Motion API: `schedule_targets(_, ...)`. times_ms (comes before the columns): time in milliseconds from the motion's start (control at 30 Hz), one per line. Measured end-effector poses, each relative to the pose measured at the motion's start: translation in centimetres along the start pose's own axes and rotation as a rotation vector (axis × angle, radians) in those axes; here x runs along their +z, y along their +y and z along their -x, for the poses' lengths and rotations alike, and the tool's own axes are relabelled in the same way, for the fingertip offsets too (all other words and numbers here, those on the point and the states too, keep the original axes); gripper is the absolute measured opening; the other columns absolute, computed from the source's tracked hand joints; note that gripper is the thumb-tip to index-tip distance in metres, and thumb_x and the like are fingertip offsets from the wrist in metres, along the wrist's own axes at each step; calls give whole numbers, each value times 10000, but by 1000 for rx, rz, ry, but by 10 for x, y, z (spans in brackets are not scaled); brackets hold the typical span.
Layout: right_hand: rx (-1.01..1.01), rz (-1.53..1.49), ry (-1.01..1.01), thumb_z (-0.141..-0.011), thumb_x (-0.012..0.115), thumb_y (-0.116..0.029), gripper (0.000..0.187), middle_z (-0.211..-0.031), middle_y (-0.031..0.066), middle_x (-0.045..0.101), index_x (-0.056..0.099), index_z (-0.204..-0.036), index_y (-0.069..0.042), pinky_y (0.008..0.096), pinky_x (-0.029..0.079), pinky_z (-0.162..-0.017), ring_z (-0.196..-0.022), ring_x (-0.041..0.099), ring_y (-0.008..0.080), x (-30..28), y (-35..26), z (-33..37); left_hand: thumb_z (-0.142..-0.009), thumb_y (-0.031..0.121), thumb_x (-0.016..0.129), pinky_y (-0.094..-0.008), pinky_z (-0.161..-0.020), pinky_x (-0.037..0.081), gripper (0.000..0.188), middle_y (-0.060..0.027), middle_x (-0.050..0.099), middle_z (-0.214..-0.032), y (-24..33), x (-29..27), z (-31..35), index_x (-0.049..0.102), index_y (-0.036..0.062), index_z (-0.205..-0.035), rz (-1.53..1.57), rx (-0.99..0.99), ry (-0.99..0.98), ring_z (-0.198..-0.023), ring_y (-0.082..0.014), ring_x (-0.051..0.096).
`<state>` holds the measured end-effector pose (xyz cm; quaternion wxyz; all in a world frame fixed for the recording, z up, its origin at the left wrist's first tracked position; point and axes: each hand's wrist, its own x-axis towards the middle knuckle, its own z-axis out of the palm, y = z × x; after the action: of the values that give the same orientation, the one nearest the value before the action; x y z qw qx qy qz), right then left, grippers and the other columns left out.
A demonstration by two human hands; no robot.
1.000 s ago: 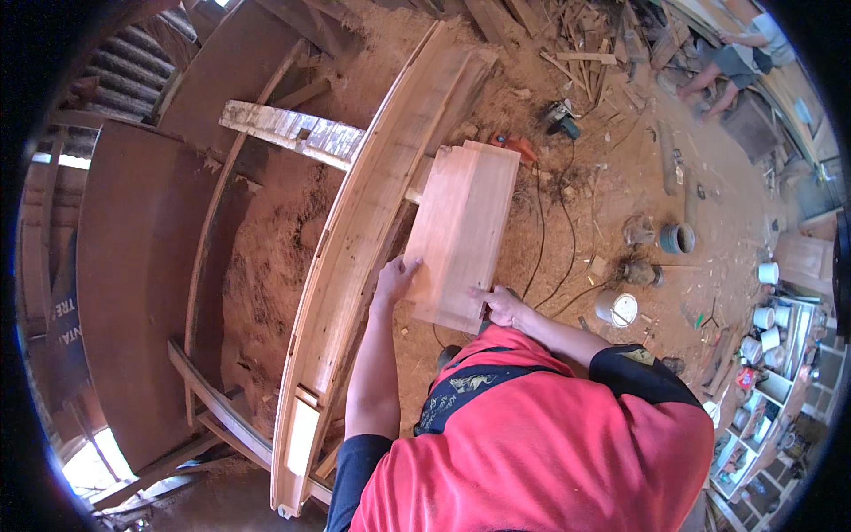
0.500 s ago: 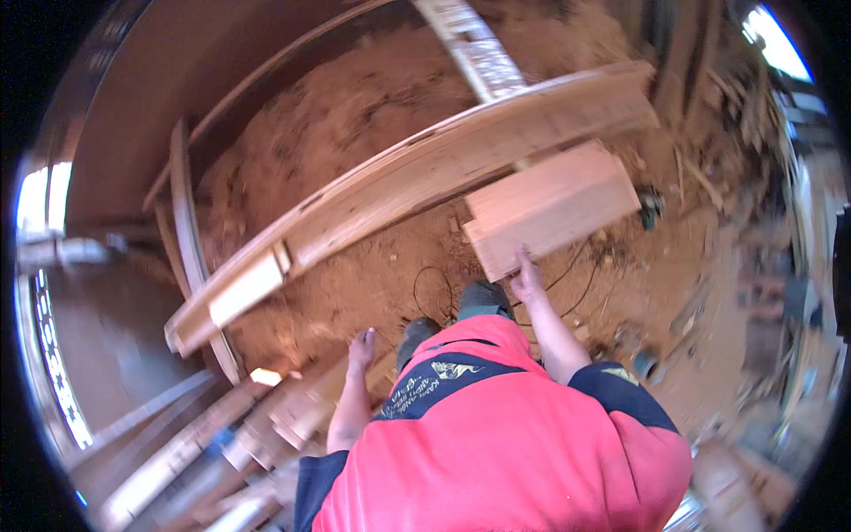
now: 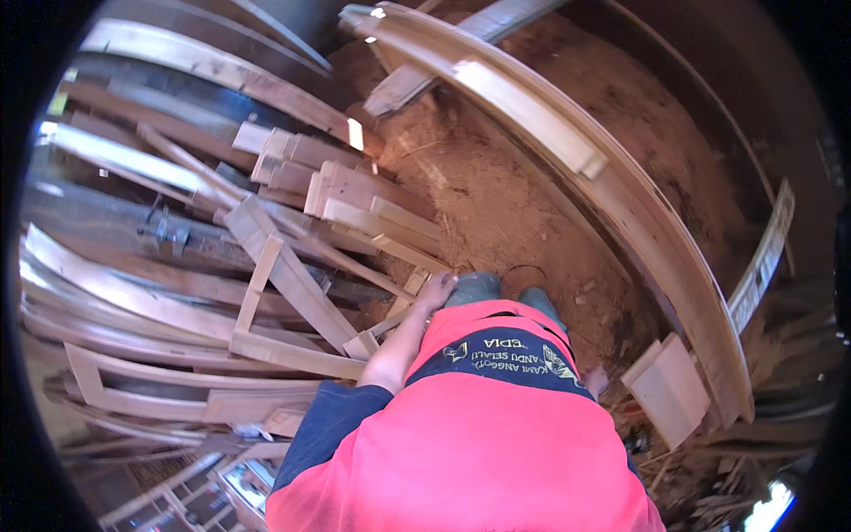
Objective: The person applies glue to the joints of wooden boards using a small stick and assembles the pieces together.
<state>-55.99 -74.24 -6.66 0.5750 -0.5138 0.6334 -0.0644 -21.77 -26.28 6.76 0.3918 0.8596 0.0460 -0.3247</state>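
Observation:
My left hand [image 3: 436, 291] hangs beside my left leg, its fingers loosely apart with nothing visible in them. Close to it are the ends of several wooden pieces [image 3: 403, 253]. My right hand [image 3: 597, 381] is low at my right side, mostly hidden by my shirt and blurred, so its fingers cannot be made out. A short wide board [image 3: 669, 390] lies just beyond it, apart from the hand, against a long wooden beam [image 3: 656, 213]. On that beam rests a pale wooden block [image 3: 527, 115].
Stacked planks [image 3: 177, 293] and a wooden frame piece [image 3: 261, 284] crowd my left side. A support timber [image 3: 762, 257] runs under the beam at the right. Sawdust-covered ground [image 3: 479, 195] lies ahead, with a dark cable loop [image 3: 529, 269] by my feet.
My body and view have turned left, bringing the stacked planks into sight. My right hand has come away from the short board and dropped to my side.

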Motion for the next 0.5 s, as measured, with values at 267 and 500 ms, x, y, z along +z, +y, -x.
schedule_targets(267,-545,720,-697,-900,663,-256,304,-987,178,713,674,-1046,11,366,519,-832,-927,677,244,261,-165,72,-942,392,611,-386,-913,514,466,-196,701,-1096,-92,-161,-16,618,30,-1235,225,-78,426,-1027,-307,677)
schedule_targets(500,-1035,966,-1020,-926,647,-291,331,-890,157,697,655,-1018,27,364,529,-730,-814,676,244,522,-327,196,-937,360,634,-346,-887,511,426,-156,703,-1079,-191,-155,31,642,12,-1183,521,-362,748,-1022,-219,662)
